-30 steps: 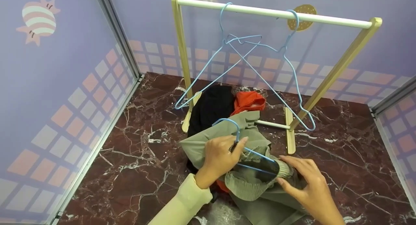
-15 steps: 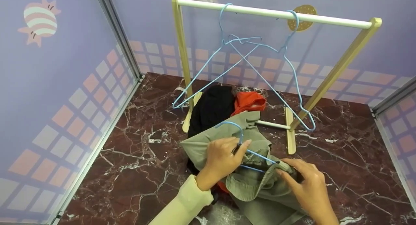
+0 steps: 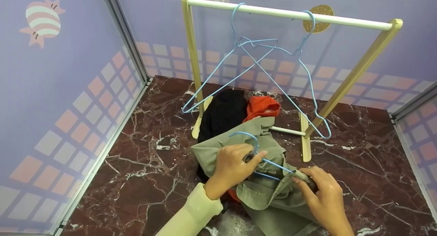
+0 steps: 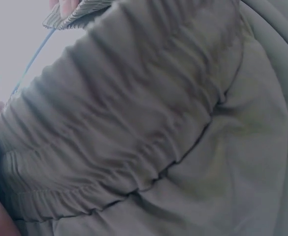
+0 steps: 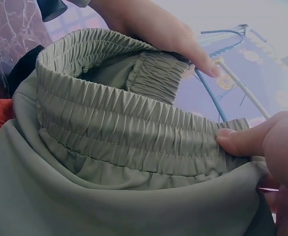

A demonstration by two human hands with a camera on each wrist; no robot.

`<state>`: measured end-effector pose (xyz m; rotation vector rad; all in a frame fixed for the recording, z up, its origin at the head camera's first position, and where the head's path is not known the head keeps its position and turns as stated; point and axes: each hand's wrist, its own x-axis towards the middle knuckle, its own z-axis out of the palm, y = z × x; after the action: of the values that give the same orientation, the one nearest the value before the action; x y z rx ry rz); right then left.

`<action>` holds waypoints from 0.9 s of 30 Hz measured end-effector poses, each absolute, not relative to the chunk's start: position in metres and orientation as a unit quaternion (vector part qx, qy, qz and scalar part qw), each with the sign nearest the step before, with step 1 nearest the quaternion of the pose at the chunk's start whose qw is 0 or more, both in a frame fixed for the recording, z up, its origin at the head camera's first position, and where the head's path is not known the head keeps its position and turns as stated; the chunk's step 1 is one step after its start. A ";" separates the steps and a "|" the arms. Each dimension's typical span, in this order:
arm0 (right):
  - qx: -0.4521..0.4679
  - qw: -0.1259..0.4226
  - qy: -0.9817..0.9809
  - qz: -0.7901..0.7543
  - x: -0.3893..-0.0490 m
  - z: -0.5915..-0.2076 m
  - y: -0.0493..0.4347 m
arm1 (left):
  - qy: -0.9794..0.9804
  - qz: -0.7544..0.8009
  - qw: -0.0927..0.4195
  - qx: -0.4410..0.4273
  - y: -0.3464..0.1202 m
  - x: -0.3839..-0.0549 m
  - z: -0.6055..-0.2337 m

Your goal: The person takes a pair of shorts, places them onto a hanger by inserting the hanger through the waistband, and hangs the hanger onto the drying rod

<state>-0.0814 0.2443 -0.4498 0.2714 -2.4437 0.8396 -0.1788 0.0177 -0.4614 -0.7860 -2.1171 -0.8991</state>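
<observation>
Grey-green elastic-waist pants (image 3: 273, 219) lie bunched in front of me, their gathered waistband (image 5: 134, 132) standing open. My left hand (image 3: 234, 164) grips a blue wire hanger (image 3: 278, 165) just below its hook, with the hook rising above the thumb. The hanger's right end reaches into the waistband. My right hand (image 3: 322, 195) pinches the waistband there, thumb on the outside in the right wrist view. In the left wrist view the ribbed band fills most of the picture. The hanger's left part is hidden behind my left hand and the cloth.
Behind the pants stands a small clothes rack (image 3: 286, 14) with two blue hangers (image 3: 218, 67) on its white bar. A black garment (image 3: 222, 113) and an orange garment (image 3: 262, 106) lie in a heap under the pants. Patterned wall panels enclose the dark marbled surface (image 3: 136, 181).
My left hand and the hanger have shifted slightly right and down. The hanger's right end has gone from showing inside the waistband to covered by the band, which my right hand still holds.
</observation>
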 end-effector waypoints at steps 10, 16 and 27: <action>0.115 0.331 -0.866 0.357 -0.080 -0.448 0.257 | -0.807 -0.335 0.386 -0.296 0.003 -0.184 -0.460; 0.112 0.334 -0.857 0.375 -0.079 -0.445 0.261 | -0.802 -0.338 0.392 -0.298 -0.004 -0.186 -0.459; 0.120 0.343 -0.849 0.383 -0.077 -0.433 0.261 | -0.812 -0.318 0.398 -0.287 -0.013 -0.186 -0.456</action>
<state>-0.0768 0.2614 -0.4328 0.3126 -2.2073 0.9960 -0.1864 -0.0130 -0.4558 -0.7259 -2.0550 -0.8043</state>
